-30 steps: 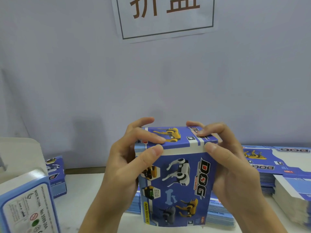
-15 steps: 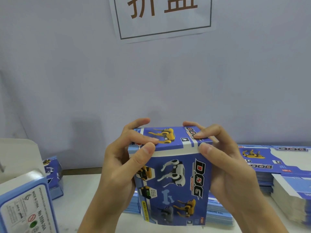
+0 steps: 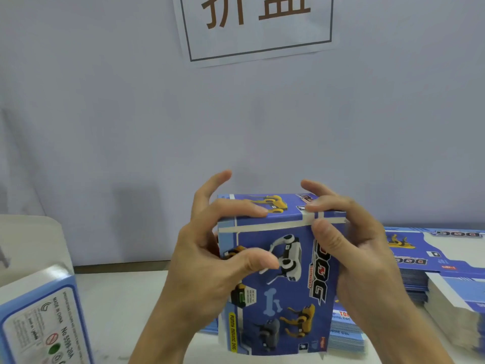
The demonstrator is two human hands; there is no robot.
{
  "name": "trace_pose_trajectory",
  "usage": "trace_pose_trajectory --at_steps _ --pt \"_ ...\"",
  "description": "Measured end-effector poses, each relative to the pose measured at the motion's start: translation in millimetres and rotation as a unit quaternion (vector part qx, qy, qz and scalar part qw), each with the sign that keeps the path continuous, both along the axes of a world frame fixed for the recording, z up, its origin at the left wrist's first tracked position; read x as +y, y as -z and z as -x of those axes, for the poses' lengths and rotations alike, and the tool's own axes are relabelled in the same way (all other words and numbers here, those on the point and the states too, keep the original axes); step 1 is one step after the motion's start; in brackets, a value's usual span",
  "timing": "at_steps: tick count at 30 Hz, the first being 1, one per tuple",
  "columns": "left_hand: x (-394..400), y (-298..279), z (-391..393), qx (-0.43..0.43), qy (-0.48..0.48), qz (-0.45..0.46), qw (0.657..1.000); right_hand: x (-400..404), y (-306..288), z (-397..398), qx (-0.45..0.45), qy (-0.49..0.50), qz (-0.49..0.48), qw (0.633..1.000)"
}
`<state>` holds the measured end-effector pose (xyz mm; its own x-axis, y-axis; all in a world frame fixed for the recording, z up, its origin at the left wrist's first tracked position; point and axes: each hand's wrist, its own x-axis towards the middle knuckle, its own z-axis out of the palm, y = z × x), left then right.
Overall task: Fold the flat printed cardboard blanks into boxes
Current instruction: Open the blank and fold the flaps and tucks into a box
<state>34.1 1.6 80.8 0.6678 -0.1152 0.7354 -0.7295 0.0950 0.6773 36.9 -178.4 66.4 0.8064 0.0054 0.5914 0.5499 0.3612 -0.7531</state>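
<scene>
**Box upright in both hands, top flap folded down**

Blue printed box (image 3: 283,285) held upright at centre frame, above the white table (image 3: 126,306). Front face toward the camera – robot dogs and "DOG" lettering. Top flap lies flat over the opening.

Left hand (image 3: 210,261) grips the box's left side: thumb across the front face near the white robot dog, one finger curled onto the top flap near the yellow dog print, index lifted clear of the box.

Right hand (image 3: 359,258) grips the right side: thumb pressed on the front face just under the top edge, fingertips curled down onto the top flap at the right corner. Both hands clamped on the box, not loose.

Around it:
- Stack of flat blanks (image 3: 346,334) on the table directly behind and below the box, partly hidden by it.
- More flat blanks (image 3: 430,256) in piles on the right, printed side up – a pale-edged pile (image 3: 462,308) at the far right.
- Folded box (image 3: 39,324) at lower left, label side showing "MADE IN CHINA".
- White paper sign (image 3: 259,27) with brown characters on the wall above.
</scene>
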Motion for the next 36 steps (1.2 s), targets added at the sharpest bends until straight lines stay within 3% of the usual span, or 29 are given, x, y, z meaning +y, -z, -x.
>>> trace_pose_trajectory --at_steps 12,16,19,21,23,25,27,29,31,33,36 --pt "-5 6 -5 -0.033 -0.038 0.01 0.999 0 4 -2 0.005 -0.001 -0.042 0.999" --pt "-1 9 -13 -0.034 -0.15 0.067 0.986 11 6 -5 -0.046 0.185 0.0 0.982" --pt "4 12 -23 0.036 -0.221 0.276 0.935 24 3 -3 -0.101 0.338 0.048 0.935" --pt "13 14 -28 0.07 -0.24 0.405 0.88 29 1 0 -0.102 0.27 0.101 0.952" --pt "21 14 -31 0.101 -0.247 0.474 0.839 35 -4 7 -0.003 0.082 0.216 0.973" --pt "24 15 -32 0.142 -0.238 0.5 0.82 45 -1 11 0.115 -0.02 0.387 0.915" --pt "21 17 -34 0.198 -0.203 0.487 0.826 55 9 8 0.171 0.022 0.44 0.881" --pt "9 18 -34 0.258 -0.126 0.431 0.855 62 14 4 0.213 0.104 0.318 0.918" --pt "-4 23 -32 0.311 -0.029 0.364 0.878 61 15 -4 0.232 0.112 0.12 0.959" --pt "-14 29 -30 0.346 0.07 0.281 0.892 50 17 -15 0.22 0.095 -0.044 0.97" --pt "-17 41 -29 0.369 0.104 0.107 0.917 22 19 -23 0.169 0.109 -0.128 0.971"
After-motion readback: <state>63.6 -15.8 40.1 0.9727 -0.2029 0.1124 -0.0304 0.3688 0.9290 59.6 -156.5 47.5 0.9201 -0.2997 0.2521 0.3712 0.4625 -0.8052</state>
